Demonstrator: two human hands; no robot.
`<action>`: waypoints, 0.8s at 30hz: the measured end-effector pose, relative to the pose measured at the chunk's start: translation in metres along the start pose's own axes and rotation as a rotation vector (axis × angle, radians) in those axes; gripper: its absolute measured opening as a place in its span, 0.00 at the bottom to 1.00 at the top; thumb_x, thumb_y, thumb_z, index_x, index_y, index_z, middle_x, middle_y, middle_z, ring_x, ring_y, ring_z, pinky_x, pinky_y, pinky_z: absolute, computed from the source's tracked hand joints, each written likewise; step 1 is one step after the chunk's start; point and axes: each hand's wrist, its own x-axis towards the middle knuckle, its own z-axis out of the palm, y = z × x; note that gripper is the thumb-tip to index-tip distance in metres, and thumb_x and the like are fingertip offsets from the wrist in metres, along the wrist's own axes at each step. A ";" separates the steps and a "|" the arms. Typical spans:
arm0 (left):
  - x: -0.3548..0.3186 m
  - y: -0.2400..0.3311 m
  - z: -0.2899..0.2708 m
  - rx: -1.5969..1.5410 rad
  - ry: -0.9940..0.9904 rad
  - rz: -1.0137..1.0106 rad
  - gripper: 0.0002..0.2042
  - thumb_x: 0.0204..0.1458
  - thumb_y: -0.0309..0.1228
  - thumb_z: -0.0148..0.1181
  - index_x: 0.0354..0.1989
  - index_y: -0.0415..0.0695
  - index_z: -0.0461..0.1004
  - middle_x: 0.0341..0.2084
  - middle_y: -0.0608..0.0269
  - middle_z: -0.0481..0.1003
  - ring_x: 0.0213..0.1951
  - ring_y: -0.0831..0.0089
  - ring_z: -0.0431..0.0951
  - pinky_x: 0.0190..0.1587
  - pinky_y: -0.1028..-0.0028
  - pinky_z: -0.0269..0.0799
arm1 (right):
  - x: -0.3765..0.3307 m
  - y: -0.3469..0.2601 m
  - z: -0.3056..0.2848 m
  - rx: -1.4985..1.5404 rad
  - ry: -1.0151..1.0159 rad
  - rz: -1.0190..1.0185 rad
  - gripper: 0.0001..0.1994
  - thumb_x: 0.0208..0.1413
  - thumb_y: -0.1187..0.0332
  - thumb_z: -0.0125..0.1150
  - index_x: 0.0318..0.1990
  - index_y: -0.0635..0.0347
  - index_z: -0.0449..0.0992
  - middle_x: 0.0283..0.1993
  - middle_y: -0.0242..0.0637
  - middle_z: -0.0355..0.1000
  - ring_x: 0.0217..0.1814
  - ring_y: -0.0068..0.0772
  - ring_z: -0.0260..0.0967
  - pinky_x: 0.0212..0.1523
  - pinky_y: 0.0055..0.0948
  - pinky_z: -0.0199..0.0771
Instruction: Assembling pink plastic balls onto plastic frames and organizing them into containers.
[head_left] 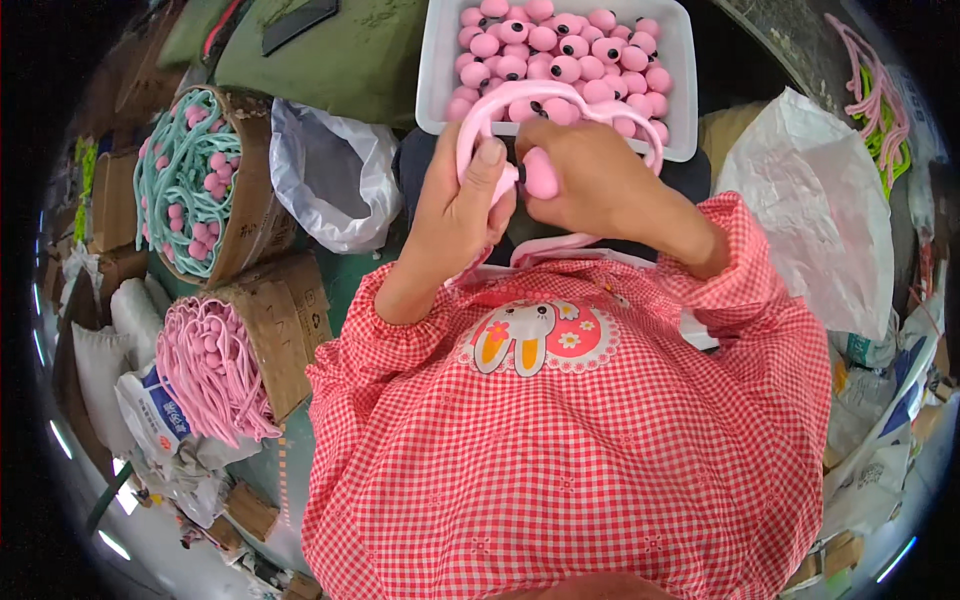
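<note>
While the left hand (470, 190) grips a pink cord (548, 89) near its end, the right hand (590, 175) holds a pink ball (541, 175) at its fingertips, as the head view shows. Both are at the near edge of a white tray (435, 85). A black fitting (521, 174) lies between ball and cord end; full seating cannot be confirmed, so this joint is judged under way. Apparently outstanding: loose balls (565, 68) spread from the tray's far edge toward its near one. Apparently further along: teal cords (160, 190) and pink cords (205, 375) in separate cartons (285, 340), balls among them, attachment unverified. Count: two hands, one held ball, one tray, two cord cartons; loose balls, dozens, overlapping; cords too tangled to count.
</note>
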 end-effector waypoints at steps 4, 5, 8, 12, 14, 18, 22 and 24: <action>-0.004 -0.015 0.011 -0.027 -0.149 0.015 0.10 0.64 0.38 0.47 0.42 0.44 0.60 0.16 0.71 0.62 0.12 0.86 0.58 0.12 0.83 0.51 | -0.007 0.010 -0.010 0.299 -0.348 0.105 0.13 0.38 0.72 0.57 0.35 0.67 0.74 0.28 0.50 0.73 0.29 0.49 0.71 0.32 0.38 0.71; -0.004 -0.017 0.011 -0.017 -0.174 0.020 0.11 0.64 0.37 0.47 0.42 0.43 0.60 0.17 0.71 0.63 0.12 0.86 0.58 0.13 0.83 0.52 | -0.009 0.016 -0.005 0.326 -0.413 0.086 0.13 0.38 0.72 0.56 0.34 0.67 0.74 0.28 0.50 0.73 0.29 0.47 0.71 0.32 0.37 0.71; 0.006 -0.028 0.014 0.085 -0.156 0.094 0.11 0.64 0.37 0.47 0.43 0.43 0.60 0.18 0.72 0.63 0.12 0.86 0.58 0.13 0.83 0.53 | -0.025 0.011 0.016 0.051 0.014 0.199 0.16 0.38 0.69 0.64 0.38 0.62 0.74 0.29 0.46 0.73 0.32 0.50 0.72 0.34 0.42 0.71; 0.027 -0.029 0.025 -0.025 -0.047 -0.026 0.12 0.64 0.39 0.48 0.44 0.44 0.59 0.17 0.71 0.63 0.12 0.86 0.58 0.13 0.83 0.53 | -0.030 0.017 0.029 -0.319 0.474 0.124 0.18 0.37 0.67 0.70 0.38 0.61 0.73 0.37 0.44 0.74 0.41 0.48 0.71 0.42 0.42 0.68; 0.033 -0.021 0.023 -0.031 -0.035 -0.061 0.12 0.64 0.42 0.47 0.43 0.47 0.60 0.14 0.70 0.61 0.11 0.85 0.57 0.12 0.82 0.52 | -0.042 0.014 0.024 -0.256 0.632 0.125 0.21 0.36 0.68 0.71 0.41 0.61 0.73 0.40 0.43 0.73 0.44 0.48 0.70 0.45 0.42 0.67; 0.050 -0.016 0.016 -0.217 -0.101 -0.123 0.13 0.65 0.46 0.42 0.43 0.48 0.60 0.13 0.69 0.61 0.10 0.82 0.56 0.12 0.81 0.51 | -0.072 0.029 0.017 0.043 1.008 0.327 0.28 0.45 0.67 0.69 0.53 0.66 0.66 0.44 0.42 0.70 0.48 0.39 0.67 0.50 0.37 0.66; 0.080 -0.037 0.037 -0.489 -0.445 -0.084 0.13 0.66 0.46 0.37 0.46 0.51 0.61 0.17 0.66 0.65 0.15 0.78 0.64 0.17 0.75 0.62 | -0.079 0.055 0.018 1.392 0.644 0.496 0.23 0.69 0.51 0.37 0.51 0.64 0.68 0.20 0.30 0.65 0.21 0.25 0.61 0.30 0.27 0.65; 0.122 -0.047 0.029 -0.305 -0.262 0.047 0.13 0.65 0.45 0.42 0.47 0.52 0.63 0.22 0.63 0.69 0.20 0.73 0.69 0.23 0.72 0.65 | -0.087 0.070 0.016 1.635 0.665 0.404 0.22 0.68 0.51 0.38 0.49 0.61 0.69 0.18 0.27 0.59 0.19 0.21 0.54 0.26 0.25 0.59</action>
